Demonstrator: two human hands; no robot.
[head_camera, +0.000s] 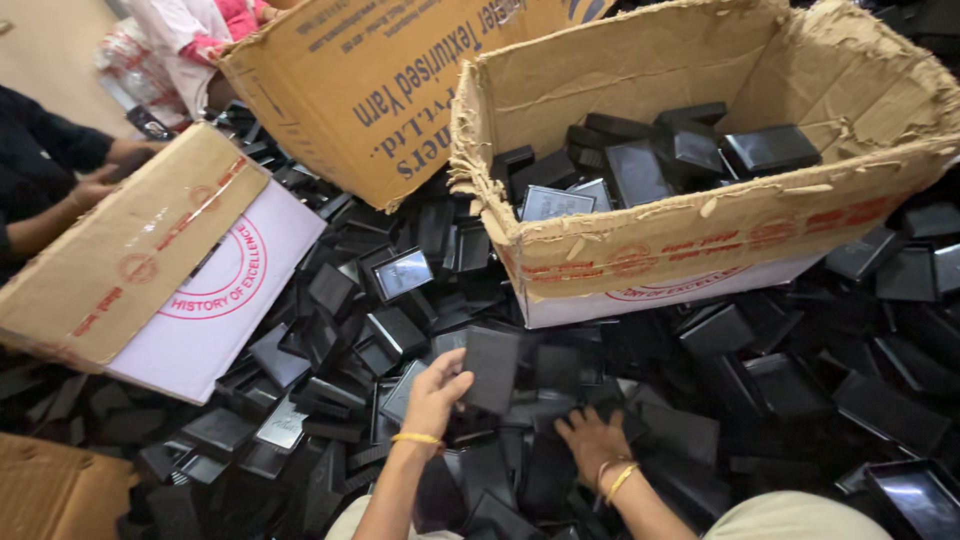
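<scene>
My left hand (434, 393) grips a flat black rectangular plastic piece (492, 368) and holds it tilted above a deep heap of similar black trays and lids (780, 390) covering the floor. My right hand (592, 440) lies palm down on the heap just right of it, fingers spread over black pieces; whether it grasps one I cannot tell. Both wrists wear thin gold bangles. Directly beyond my hands stands a torn open cardboard box (700, 225) partly filled with the same black pieces.
A second cardboard box (370, 90) leans behind the first. A third box with a white side (150, 250) lies at left. Another person's hands (100, 175) work at far left. A person in pink and white (190, 30) sits at the back.
</scene>
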